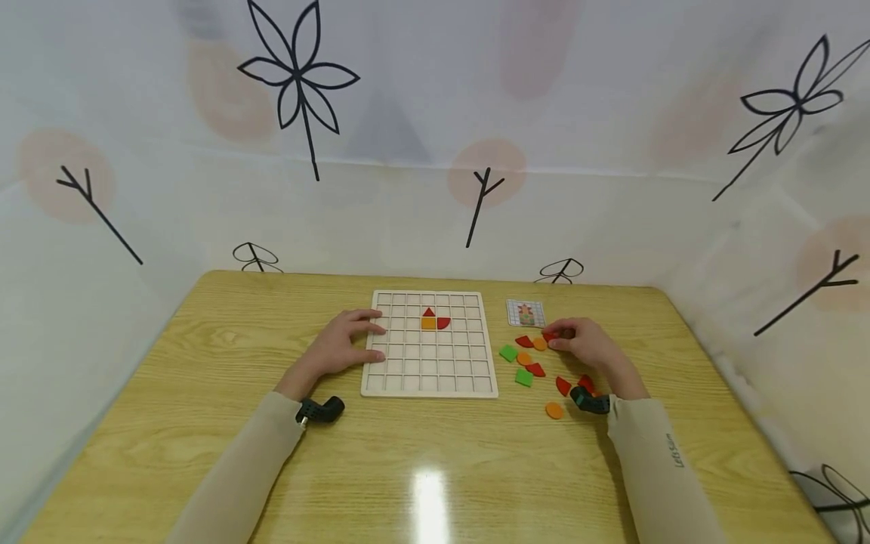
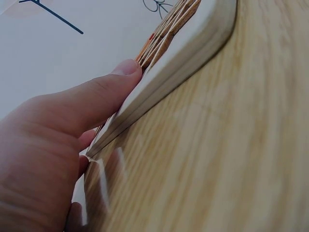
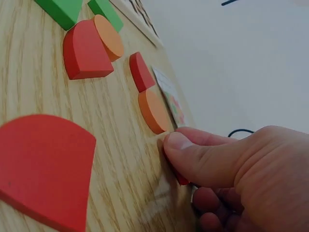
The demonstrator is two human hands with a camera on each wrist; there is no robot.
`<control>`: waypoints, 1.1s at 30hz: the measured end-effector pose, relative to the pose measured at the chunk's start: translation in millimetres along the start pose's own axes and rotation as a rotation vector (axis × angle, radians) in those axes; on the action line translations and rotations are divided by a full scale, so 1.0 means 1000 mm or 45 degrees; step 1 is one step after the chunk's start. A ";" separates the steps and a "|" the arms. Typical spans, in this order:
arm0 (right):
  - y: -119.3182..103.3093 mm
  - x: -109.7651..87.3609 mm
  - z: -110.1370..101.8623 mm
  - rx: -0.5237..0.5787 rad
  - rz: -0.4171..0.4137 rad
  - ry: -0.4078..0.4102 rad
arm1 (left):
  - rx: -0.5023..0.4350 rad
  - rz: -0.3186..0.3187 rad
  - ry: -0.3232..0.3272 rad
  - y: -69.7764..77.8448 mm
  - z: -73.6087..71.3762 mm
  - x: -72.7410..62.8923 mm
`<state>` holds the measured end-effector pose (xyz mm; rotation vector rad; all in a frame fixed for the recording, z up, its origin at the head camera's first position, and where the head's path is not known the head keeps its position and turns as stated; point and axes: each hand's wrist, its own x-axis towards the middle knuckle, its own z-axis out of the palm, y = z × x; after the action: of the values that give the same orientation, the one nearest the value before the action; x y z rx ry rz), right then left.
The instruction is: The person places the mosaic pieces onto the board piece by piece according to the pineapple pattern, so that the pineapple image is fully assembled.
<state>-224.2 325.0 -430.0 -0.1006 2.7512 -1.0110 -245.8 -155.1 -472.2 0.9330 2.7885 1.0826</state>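
A white grid board (image 1: 411, 384) lies on the table, bearing a red triangle (image 1: 429, 312), an orange square (image 1: 428, 323) and a red quarter-circle (image 1: 443, 323). My left hand (image 1: 340, 342) rests at its left edge, fingers spread over the rim; in the left wrist view the thumb (image 2: 126, 68) lies on the frame. On the right, my right hand (image 1: 583, 341) pinches a red block (image 3: 176, 166) between thumb and fingers, low at the tabletop. The fingers mostly cover that block. Beside it lie an orange disc (image 3: 153, 112) and another red quarter-circle (image 3: 141, 72).
A small picture card (image 1: 526, 312) with a gridded pattern lies right of the board. Several loose pieces are scattered nearer, among them a green square (image 1: 524, 377), a red quarter-circle (image 1: 563, 386) and an orange disc (image 1: 553, 410). A printed cloth (image 1: 408, 219) hangs behind the table.
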 end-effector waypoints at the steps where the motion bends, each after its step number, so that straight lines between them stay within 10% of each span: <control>1: 0.000 0.000 0.000 0.000 0.000 -0.001 | 0.001 0.001 -0.002 0.000 0.000 0.000; 33: -0.021 0.006 0.007 0.007 -0.165 0.156 | -0.036 -0.013 0.007 -0.002 0.003 -0.003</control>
<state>-229.0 303.9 -422.2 -0.2262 2.8843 -1.0915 -243.2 -155.8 -476.5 0.9136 2.7711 1.1217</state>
